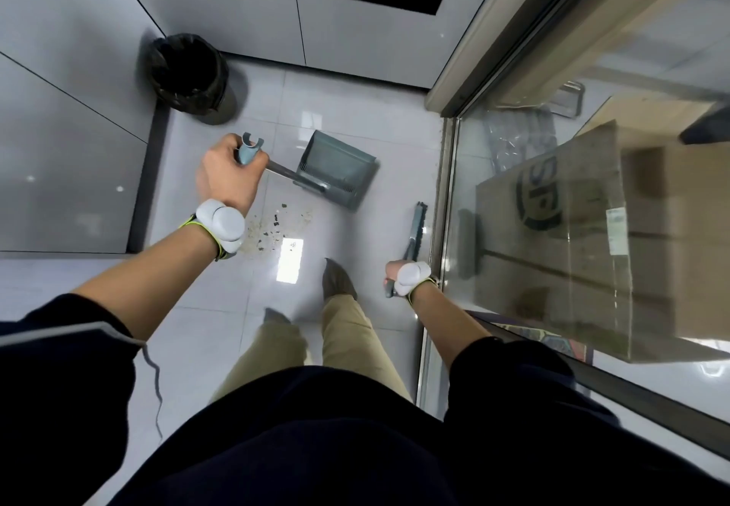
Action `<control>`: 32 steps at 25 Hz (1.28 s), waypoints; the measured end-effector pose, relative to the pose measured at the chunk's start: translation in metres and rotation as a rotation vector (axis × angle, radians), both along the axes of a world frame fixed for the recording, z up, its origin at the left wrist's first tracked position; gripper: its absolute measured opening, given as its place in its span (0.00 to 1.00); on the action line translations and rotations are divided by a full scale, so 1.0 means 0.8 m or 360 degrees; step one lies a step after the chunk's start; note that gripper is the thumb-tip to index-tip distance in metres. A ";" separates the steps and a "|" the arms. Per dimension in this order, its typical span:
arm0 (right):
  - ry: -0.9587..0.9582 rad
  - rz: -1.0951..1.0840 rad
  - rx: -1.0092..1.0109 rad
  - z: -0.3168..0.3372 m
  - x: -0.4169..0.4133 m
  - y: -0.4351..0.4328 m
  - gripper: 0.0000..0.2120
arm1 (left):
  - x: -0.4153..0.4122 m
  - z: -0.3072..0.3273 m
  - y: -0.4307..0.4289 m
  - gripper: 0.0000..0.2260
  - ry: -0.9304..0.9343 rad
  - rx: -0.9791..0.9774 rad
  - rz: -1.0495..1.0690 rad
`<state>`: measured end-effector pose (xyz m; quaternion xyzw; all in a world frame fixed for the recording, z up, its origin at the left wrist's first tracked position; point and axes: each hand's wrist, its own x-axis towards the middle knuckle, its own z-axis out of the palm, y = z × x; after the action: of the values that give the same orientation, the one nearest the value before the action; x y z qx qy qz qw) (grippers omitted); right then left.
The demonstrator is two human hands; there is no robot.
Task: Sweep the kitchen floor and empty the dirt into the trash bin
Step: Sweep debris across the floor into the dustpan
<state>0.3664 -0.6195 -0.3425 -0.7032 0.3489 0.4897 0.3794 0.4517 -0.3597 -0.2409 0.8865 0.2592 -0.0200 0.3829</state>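
Observation:
My left hand [227, 173] grips the top of the grey dustpan's long handle. The dustpan [335, 169] rests on the pale tiled floor ahead of my feet, its mouth facing right and toward me. A small pile of dirt and crumbs [276, 225] lies on the tiles between my left wrist and the dustpan. My right hand [397, 274] holds the broom handle low at my right side; the broom head [418, 221] stands on the floor beside the glass door frame. A black-lined trash bin [185, 70] stands in the far left corner.
Grey cabinet fronts [343, 31] close off the far side and the left. A sliding glass door [572, 189] runs along the right, with a cardboard box [651, 236] behind it. My two feet [335, 278] stand on the tiles just behind the dirt.

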 end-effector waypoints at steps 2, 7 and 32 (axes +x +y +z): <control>0.0113 -0.0140 0.0110 0.006 0.003 -0.002 0.12 | 0.007 0.006 -0.004 0.09 0.0014 0.0090 0.0001; 0.0000 -0.0156 -0.0196 0.019 0.005 -0.104 0.12 | 0.018 0.008 0.001 0.08 0.0010 0.0114 -0.0042; -0.0080 0.0519 -0.0142 -0.082 0.393 -0.171 0.09 | 0.125 -0.060 -0.058 0.11 0.0066 -0.0107 0.0429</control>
<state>0.6808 -0.7564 -0.4080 -0.7786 0.2419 0.5112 0.2719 0.5520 -0.4059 -0.2891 0.8296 0.3831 0.0045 0.4062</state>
